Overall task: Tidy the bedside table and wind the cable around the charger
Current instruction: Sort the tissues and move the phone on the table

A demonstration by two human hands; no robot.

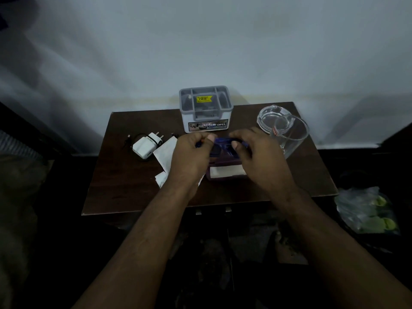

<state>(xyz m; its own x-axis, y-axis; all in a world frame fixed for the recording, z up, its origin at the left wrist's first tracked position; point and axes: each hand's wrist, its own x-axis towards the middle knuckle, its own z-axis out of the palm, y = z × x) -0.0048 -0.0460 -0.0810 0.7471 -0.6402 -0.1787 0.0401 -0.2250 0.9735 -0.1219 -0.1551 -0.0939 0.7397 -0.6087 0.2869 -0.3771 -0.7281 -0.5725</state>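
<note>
Both hands busy over the middle of the bedside table [124, 188]: left hand [191, 155] and right hand [256, 152] each pinched one end of blue spectacles [219, 142], held crosswise above a purple case [225, 172]. White charger [146, 144] lay well left of the case, untouched, plug pins pointing away and rightward, black cable [131, 140] loose around it, not yet wound. Nearer to the left hand, likely the one to reach across once freed.
</note>
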